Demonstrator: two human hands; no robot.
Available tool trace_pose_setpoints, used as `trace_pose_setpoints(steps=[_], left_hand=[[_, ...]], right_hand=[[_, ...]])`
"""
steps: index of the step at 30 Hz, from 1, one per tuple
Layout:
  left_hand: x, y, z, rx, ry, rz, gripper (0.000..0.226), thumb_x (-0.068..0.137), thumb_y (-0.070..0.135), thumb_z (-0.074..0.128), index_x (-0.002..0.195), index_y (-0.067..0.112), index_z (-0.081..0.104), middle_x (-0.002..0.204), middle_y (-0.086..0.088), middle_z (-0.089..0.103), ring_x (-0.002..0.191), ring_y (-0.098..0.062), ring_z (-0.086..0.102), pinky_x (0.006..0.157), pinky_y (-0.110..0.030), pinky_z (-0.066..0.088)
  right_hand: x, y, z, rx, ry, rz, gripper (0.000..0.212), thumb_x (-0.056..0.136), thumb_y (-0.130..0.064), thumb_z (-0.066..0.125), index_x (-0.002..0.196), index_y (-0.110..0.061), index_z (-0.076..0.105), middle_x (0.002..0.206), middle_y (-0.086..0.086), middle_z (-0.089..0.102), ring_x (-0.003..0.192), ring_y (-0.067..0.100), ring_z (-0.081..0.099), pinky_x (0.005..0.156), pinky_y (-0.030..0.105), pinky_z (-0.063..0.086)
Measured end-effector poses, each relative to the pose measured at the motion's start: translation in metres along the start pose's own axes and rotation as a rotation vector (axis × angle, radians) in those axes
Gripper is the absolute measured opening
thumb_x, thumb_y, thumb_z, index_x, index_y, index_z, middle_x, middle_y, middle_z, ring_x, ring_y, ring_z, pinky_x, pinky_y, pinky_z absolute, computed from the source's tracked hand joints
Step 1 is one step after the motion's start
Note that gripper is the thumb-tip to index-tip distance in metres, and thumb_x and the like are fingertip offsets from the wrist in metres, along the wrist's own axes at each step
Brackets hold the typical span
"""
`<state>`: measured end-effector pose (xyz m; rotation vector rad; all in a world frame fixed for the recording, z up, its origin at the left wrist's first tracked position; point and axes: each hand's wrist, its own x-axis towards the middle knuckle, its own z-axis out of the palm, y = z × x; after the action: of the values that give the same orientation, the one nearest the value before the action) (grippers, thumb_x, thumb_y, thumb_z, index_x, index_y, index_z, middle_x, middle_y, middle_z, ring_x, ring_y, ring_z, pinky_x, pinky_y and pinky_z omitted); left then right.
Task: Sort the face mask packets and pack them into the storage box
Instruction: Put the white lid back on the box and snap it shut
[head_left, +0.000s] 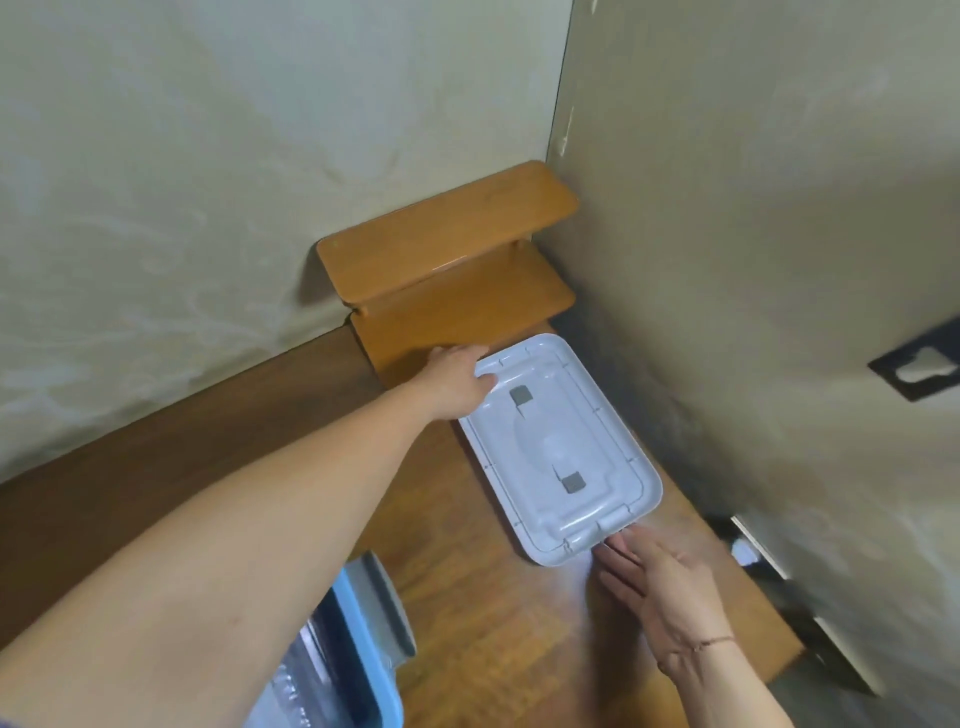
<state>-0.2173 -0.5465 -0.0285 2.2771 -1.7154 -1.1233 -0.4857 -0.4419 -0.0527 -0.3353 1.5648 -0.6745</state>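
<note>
Wooden desk (493, 613) in papered corner bears lid (558, 447).

Place: we take it for a room in a home | Evidence: worn beige wallpaper (182, 208) meeting in a corner | brown wooden desk (493, 613) | small two-tier wooden shelf (447, 244) against the wall

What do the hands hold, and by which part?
The left hand grips the pale grey plastic lid by its far corner; the right hand holds nothing.
</note>
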Motion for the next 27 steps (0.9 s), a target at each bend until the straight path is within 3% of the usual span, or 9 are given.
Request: trace_pose_setpoints(steps=[5, 7, 8, 10, 14, 17, 23, 25, 27], left_hand=[[-0.001, -0.007, 0.005, -0.159, -0.010, -0.094, 0.055, 0.101, 0.042, 0.047, 0.150, 0.018, 0.038, 0.153, -0.006, 0.039, 0.140, -0.030, 0.035, 0.112, -0.042, 0.035], [-0.006, -0.018, 0.002, -0.235, -0.009, -0.129, 0.032, 0.101, 0.039, 0.047, 0.114, 0.015, 0.064, 0.112, -0.008, 0.063, 0.106, -0.028, 0.055, 0.087, -0.033, 0.045], [-0.013, -0.024, -0.001, -0.275, 0.002, -0.137, 0.029, 0.100, 0.035, 0.048, 0.084, 0.015, 0.060, 0.081, -0.005, 0.056, 0.083, -0.026, 0.051, 0.071, -0.030, 0.039], [-0.032, -0.039, -0.014, -0.341, 0.040, -0.157, 0.034, 0.097, 0.025, 0.051, 0.064, 0.017, 0.044, 0.064, -0.002, 0.034, 0.068, -0.020, 0.034, 0.064, -0.031, 0.025], [-0.078, -0.068, -0.042, -0.395, 0.127, -0.188, 0.025, 0.092, 0.025, 0.061, 0.081, 0.007, 0.073, 0.077, -0.007, 0.060, 0.068, -0.019, 0.047, 0.065, -0.029, 0.042], [-0.109, -0.083, -0.057, -0.452, 0.196, -0.204, 0.020, 0.093, 0.024, 0.064, 0.095, 0.009, 0.077, 0.085, -0.009, 0.069, 0.069, -0.015, 0.054, 0.067, -0.028, 0.045], [-0.200, -0.114, -0.106, -0.889, 0.412, -0.097, 0.022, 0.096, 0.021, 0.062, 0.090, 0.002, 0.072, 0.050, 0.000, 0.052, 0.045, -0.015, 0.041, 0.047, -0.024, 0.036], [-0.252, -0.133, -0.127, -1.157, 0.514, -0.055, 0.034, 0.091, 0.036, 0.061, 0.084, 0.003, 0.062, 0.054, -0.006, 0.062, 0.044, -0.018, 0.056, 0.045, -0.023, 0.045], [-0.308, -0.155, -0.135, -1.317, 0.543, -0.020, 0.059, 0.072, 0.060, 0.067, 0.091, 0.005, 0.060, 0.062, -0.011, 0.069, 0.052, -0.022, 0.067, 0.046, -0.023, 0.052]], right_hand=[[0.000, 0.006, 0.006, -0.121, 0.076, -0.117, 0.018, 0.094, -0.006, 0.060, 0.111, -0.006, 0.066, 0.098, 0.012, 0.073, 0.093, 0.026, 0.070, 0.085, 0.042, 0.056], [0.000, 0.007, 0.008, -0.139, 0.135, -0.171, 0.024, 0.093, -0.008, 0.063, 0.117, -0.010, 0.065, 0.102, 0.007, 0.072, 0.094, 0.025, 0.069, 0.090, 0.045, 0.056], [-0.001, 0.007, 0.008, -0.126, 0.147, -0.194, 0.027, 0.093, -0.009, 0.064, 0.119, -0.011, 0.065, 0.105, 0.004, 0.071, 0.096, 0.024, 0.068, 0.091, 0.046, 0.055], [-0.003, 0.007, 0.010, -0.107, 0.132, -0.238, 0.026, 0.092, -0.010, 0.065, 0.117, -0.016, 0.066, 0.108, 0.001, 0.071, 0.101, 0.024, 0.067, 0.093, 0.046, 0.054], [-0.018, 0.005, 0.022, -0.095, 0.019, -0.305, 0.022, 0.092, -0.008, 0.064, 0.107, -0.023, 0.069, 0.110, 0.001, 0.072, 0.101, 0.022, 0.068, 0.085, 0.038, 0.054], [-0.036, 0.001, 0.036, -0.127, -0.081, -0.371, 0.025, 0.092, -0.004, 0.062, 0.111, -0.018, 0.071, 0.109, 0.003, 0.073, 0.097, 0.023, 0.067, 0.082, 0.036, 0.052], [-0.107, -0.030, 0.077, -0.179, -0.112, -0.794, 0.030, 0.084, -0.009, 0.070, 0.108, -0.027, 0.074, 0.107, 0.001, 0.073, 0.082, 0.015, 0.063, 0.071, 0.025, 0.054], [-0.141, -0.036, 0.102, -0.164, -0.129, -1.005, 0.022, 0.080, -0.019, 0.072, 0.095, -0.035, 0.075, 0.101, 0.010, 0.069, 0.072, 0.018, 0.054, 0.067, 0.031, 0.049], [-0.170, -0.030, 0.125, -0.043, -0.354, -1.052, 0.017, 0.084, -0.014, 0.062, 0.082, -0.028, 0.073, 0.085, 0.009, 0.066, 0.067, 0.025, 0.056, 0.064, 0.038, 0.049]])
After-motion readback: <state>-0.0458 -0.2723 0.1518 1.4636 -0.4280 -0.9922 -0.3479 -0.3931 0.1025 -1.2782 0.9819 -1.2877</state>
